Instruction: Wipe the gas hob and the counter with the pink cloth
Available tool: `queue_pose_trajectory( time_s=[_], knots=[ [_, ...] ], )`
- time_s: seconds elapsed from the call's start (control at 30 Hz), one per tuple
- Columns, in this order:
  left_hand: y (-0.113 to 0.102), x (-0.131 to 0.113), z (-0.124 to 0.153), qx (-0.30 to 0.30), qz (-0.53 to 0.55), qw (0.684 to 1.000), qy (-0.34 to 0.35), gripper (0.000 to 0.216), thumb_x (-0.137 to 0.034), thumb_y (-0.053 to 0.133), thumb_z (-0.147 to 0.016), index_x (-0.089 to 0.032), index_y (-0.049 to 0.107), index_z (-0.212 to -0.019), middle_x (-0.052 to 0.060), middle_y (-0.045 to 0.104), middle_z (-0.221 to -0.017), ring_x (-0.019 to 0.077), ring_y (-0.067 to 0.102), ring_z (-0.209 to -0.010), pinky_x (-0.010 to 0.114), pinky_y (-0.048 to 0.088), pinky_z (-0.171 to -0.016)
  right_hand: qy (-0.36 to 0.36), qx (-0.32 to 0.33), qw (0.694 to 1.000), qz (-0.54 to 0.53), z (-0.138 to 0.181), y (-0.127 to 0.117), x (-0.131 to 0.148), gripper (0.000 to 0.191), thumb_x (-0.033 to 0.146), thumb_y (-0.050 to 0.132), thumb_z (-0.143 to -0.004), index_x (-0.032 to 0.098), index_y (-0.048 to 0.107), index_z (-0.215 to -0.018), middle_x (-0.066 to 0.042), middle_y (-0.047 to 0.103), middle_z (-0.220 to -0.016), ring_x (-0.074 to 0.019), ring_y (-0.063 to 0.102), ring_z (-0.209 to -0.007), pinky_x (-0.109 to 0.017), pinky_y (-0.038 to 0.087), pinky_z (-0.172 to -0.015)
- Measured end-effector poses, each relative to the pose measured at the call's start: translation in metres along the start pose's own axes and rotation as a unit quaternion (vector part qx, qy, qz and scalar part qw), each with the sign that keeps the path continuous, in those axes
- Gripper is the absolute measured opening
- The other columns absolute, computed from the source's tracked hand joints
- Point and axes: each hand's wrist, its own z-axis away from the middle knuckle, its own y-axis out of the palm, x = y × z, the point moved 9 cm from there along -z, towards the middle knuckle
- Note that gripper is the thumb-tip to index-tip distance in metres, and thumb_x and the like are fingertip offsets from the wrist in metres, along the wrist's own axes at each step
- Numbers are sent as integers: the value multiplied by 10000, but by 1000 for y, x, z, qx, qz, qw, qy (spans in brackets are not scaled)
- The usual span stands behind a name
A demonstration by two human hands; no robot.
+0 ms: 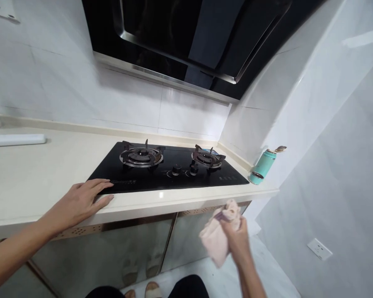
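My left hand (83,203) lies flat on the counter's front edge, its fingertips on the near left corner of the black gas stove (155,180). The fingers are stretched out and hold nothing. Lower right, in front of the cabinets, my right hand (238,236) grips a pale pink cloth (219,238) that hangs down bunched and a little blurred. Two burners with dark pan supports stand on the stove: a left burner (141,156) and a right burner (207,158). Between them sit two black knobs (176,169).
A teal thermos flask (265,162) and a teal cup (256,178) stand at the counter's right end by the wall. Overhead hangs a black range hood (168,37). On the cream counter (34,174), a long white object (17,140) lies far left. Mirror-like cabinet doors (136,244) are below.
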Motion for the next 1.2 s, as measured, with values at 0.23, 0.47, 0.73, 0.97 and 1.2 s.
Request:
queue_pose_trajectory(
  time_s=[0.23, 0.47, 0.73, 0.97, 1.2],
  knots=[
    [-4, -3, 1, -12, 7, 1000, 2, 645, -667, 370, -972, -229, 716, -1296, 111, 702, -1432, 331, 667, -1273, 452, 457, -1042, -215, -151, 914, 309, -141, -64, 120, 662, 553, 683, -753, 168, 682, -1292, -207, 576, -1390, -350, 594, -1271, -464, 482, -1102],
    [-2, -3, 3, -6, 19, 1000, -2, 641, -697, 397, -983, -253, 710, -1324, 107, 685, -1461, 344, 654, -1288, 487, 454, -1070, -84, -52, 847, 522, -199, -28, 78, 708, 682, 448, -972, 187, 652, -1435, -228, 548, -1404, -425, 540, -1338, -596, 409, -1136],
    [-6, -11, 4, 17, 64, 998, -26, 687, -746, 361, -980, -262, 728, -1299, 107, 679, -1468, 341, 613, -1364, 514, 445, -1128, -290, 78, 752, 587, -77, 103, 104, 586, 563, 316, -1088, 180, 702, -1308, -165, 606, -1134, -322, 585, -1072, -427, 469, -918],
    [-15, 12, 1, -24, 142, 983, -110, 657, -718, 349, -979, -275, 798, -1164, 80, 717, -1411, 320, 607, -1364, 499, 438, -1196, -472, 193, 742, 436, 120, 272, 137, 385, 551, 587, -1006, 196, 727, -1060, -145, 635, -1073, -321, 541, -1015, -488, 455, -914],
    [-14, 37, 1, -19, 170, 969, -177, 600, -700, 379, -926, -291, 800, -1050, 60, 785, -1270, 314, 682, -1256, 427, 513, -1108, -586, 293, 671, 347, 233, 344, 126, 760, 593, 755, -915, 231, 482, -1526, -116, 579, -1443, -333, 511, -1301, -511, 454, -1081]
  ],
)
